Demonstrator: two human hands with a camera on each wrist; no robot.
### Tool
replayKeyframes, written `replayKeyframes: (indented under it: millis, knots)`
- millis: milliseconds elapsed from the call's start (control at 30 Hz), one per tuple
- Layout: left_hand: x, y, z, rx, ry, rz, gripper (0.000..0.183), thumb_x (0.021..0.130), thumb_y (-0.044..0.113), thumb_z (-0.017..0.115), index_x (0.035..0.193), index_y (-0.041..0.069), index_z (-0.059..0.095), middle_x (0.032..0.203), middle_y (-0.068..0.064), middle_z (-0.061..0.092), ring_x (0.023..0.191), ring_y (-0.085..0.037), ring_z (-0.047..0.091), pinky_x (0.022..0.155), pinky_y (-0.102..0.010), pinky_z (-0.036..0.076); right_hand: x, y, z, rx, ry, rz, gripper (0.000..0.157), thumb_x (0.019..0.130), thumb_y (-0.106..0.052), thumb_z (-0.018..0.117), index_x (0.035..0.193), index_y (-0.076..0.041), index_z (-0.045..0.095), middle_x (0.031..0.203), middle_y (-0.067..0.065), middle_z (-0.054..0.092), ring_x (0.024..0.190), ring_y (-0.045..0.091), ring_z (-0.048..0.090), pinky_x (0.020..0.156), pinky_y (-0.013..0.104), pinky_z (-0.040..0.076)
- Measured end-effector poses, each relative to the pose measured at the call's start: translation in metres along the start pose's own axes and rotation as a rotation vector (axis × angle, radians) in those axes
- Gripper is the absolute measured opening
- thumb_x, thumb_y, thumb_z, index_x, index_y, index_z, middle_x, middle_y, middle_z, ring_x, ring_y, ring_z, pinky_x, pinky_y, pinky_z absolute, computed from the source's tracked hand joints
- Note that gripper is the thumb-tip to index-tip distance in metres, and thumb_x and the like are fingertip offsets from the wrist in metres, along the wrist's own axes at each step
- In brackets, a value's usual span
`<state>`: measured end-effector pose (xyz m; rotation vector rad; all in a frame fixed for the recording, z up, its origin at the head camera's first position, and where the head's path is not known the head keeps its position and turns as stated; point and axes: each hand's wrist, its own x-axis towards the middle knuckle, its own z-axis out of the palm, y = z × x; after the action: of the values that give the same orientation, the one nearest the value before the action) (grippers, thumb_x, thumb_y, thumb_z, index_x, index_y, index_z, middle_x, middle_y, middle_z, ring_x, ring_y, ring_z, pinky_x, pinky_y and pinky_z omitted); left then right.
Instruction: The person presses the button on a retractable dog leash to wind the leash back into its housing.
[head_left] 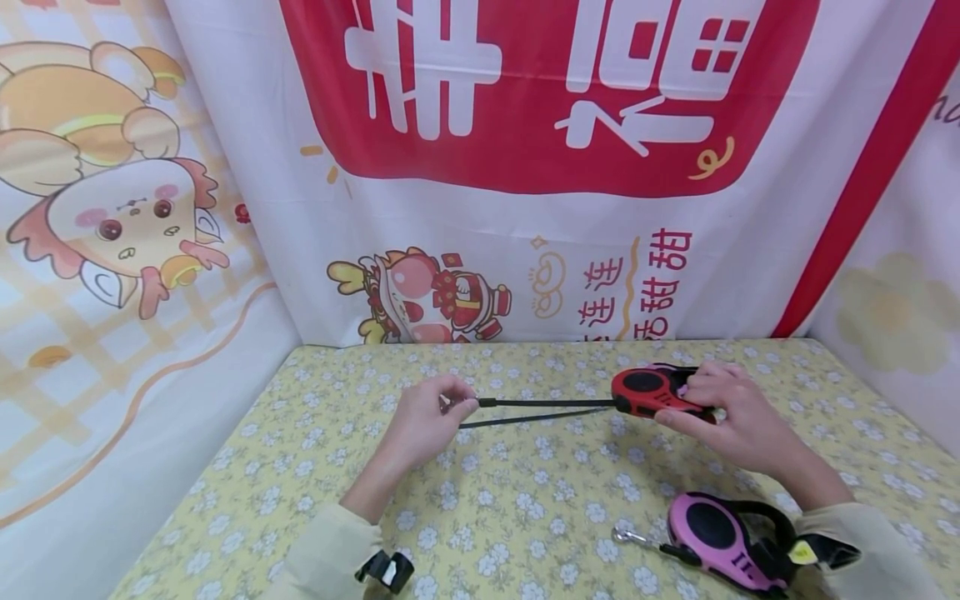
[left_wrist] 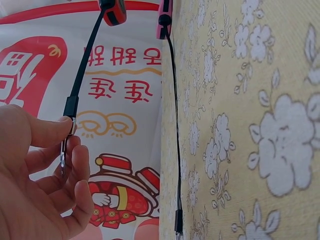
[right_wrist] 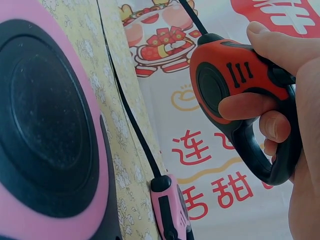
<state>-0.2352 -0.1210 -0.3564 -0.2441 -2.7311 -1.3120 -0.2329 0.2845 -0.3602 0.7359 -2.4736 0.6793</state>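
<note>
Cord (head_left: 551, 403) ran straight from the left hand (head_left: 422, 421), which pinched its metal clip (left_wrist: 63, 154), to the red leash casing (head_left: 641, 390), whose handle (right_wrist: 250, 154) the right hand (head_left: 738, 417) gripped.

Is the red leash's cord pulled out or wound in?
Pulled out: its black cord stretches from the red leash to the left hand.

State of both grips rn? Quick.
Left grip: closed, pinching the metal clip at the end of the black strap.
Right grip: closed, holding the red leash reel by its handle.
</note>
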Motion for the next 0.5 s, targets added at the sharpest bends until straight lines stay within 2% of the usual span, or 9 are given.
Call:
replayKeyframes:
  millis: [233, 500]
  knots:
    - [-0.0005, 0.0006, -0.0011, -0.002, -0.002, -0.002, 0.003, 0.104, 0.024, 0.070, 0.103, 0.023, 0.073, 0.095, 0.004, 0.071, 0.077, -0.018, 0.059, 0.066, -0.033, 0.051, 0.0002, 0.0000, -0.0003, -0.009, 0.006, -0.014, 0.022, 0.082, -0.026, 0.091, 0.075, -0.035, 0.073, 0.085, -0.017, 0.068, 0.084, 0.001, 0.039, 0.085, 0.029, 0.024]
    - [-0.0008, 0.0006, -0.0004, 0.000, -0.001, 0.003, 0.003, 0.103, 0.023, 0.070, 0.102, 0.023, 0.073, 0.095, 0.004, 0.071, 0.078, -0.017, 0.059, 0.067, -0.033, 0.051, 0.0010, -0.0006, -0.0004, -0.016, 0.012, -0.043, 0.034, 0.084, -0.024, 0.090, 0.067, -0.036, 0.063, 0.072, -0.019, 0.050, 0.078, 0.002, 0.034, 0.079, 0.027, 0.022]
